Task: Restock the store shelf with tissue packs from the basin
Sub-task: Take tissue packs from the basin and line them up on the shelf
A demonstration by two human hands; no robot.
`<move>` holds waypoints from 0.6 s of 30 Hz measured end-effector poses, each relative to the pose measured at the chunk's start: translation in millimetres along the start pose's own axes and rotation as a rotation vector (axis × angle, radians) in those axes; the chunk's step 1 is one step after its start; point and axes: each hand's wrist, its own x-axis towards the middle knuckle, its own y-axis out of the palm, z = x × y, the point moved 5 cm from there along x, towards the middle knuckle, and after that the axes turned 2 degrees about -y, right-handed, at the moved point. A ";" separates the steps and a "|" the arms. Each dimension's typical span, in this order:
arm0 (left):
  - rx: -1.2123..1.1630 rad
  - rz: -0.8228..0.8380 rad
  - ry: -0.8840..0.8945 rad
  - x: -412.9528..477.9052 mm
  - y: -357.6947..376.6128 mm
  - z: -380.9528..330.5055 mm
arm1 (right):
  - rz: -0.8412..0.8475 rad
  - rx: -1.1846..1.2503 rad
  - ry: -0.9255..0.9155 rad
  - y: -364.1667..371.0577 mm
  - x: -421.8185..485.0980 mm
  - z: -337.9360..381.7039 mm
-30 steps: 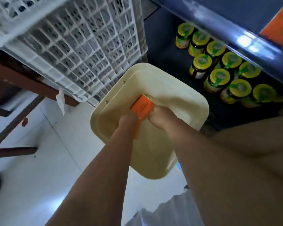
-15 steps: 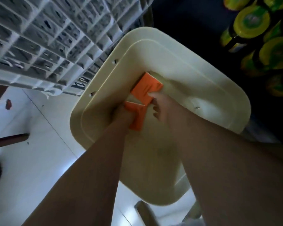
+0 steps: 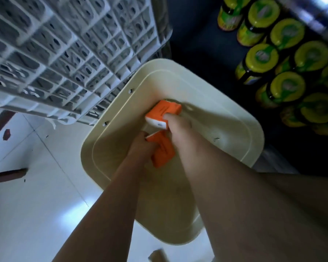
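Note:
A cream rectangular basin (image 3: 240,127) stands on the floor below me. Both my hands reach down into it. My left hand (image 3: 143,146) grips an orange tissue pack (image 3: 163,153) near the basin's middle. My right hand (image 3: 178,125) holds a second orange tissue pack (image 3: 164,110) with a white end, a little farther in. The two packs sit close together, with a small gap between them. My forearms hide much of the basin's bottom.
A white slatted plastic crate (image 3: 68,53) rises at the upper left, touching the basin's far left rim. A dark shelf (image 3: 197,35) at the right carries several yellow-lidded jars (image 3: 261,57). White tiled floor (image 3: 36,195) lies to the left, with a brown wooden leg (image 3: 6,174).
The camera has come closer to the basin. The two packs, together a second ago, are now apart, one in each hand, and the right hand's pack shows its white end.

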 end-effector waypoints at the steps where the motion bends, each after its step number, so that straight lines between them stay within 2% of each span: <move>1: -0.010 -0.011 -0.004 -2.7 -3.3 4.6 | 0.017 -0.001 -0.022 -2.5 0.4 3.9; 6: -0.082 -0.097 0.005 -28.6 -28.4 -10.3 | 0.176 -0.104 -0.181 -38.7 -40.2 40.1; 10: -0.343 -0.089 0.062 -63.8 -48.1 -27.2 | 0.267 -0.227 -0.430 -59.3 -90.4 84.2; 14: -0.609 -0.070 0.207 -100.7 -72.9 -58.4 | 0.302 -0.236 -0.609 -58.7 -149.6 130.0; 18: -0.767 -0.006 0.369 -140.6 -94.9 -100.1 | 0.339 -0.271 -0.684 -64.0 -206.4 155.5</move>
